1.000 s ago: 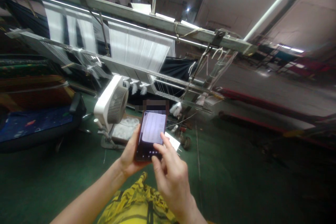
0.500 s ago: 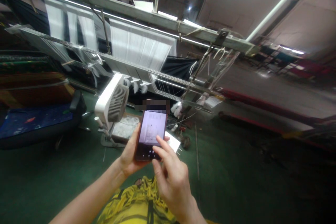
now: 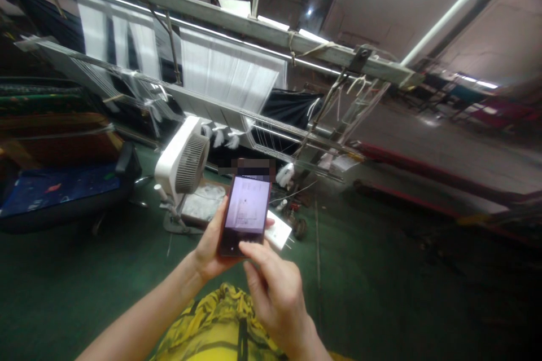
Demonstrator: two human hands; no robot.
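Note:
A smartphone (image 3: 247, 208) is held upright and slightly tilted in front of me, its screen lit with what looks like a pale page bearing small print I cannot read. My left hand (image 3: 210, 251) is closed around the phone from the left and beneath, with fingertips showing past its right edge. Over the bottom of the screen, my right hand (image 3: 277, 285) stretches its index finger to the lower row of the display. Its thumb stands apart from that finger, and the hand holds nothing. Blurred blocks cover the area at the phone's top.
Behind the phone stands a loom-like frame (image 3: 315, 48) with white threads (image 3: 224, 65). A white box fan (image 3: 180, 155) is beside it on the green floor (image 3: 135, 282). At left is a chair with a blue patterned seat (image 3: 63, 189); white paper (image 3: 278, 231) lies behind the phone.
My right index finger has moved down and left, from the middle of the screen to its bottom row. The other right fingers have drawn in. My left hand keeps the phone.

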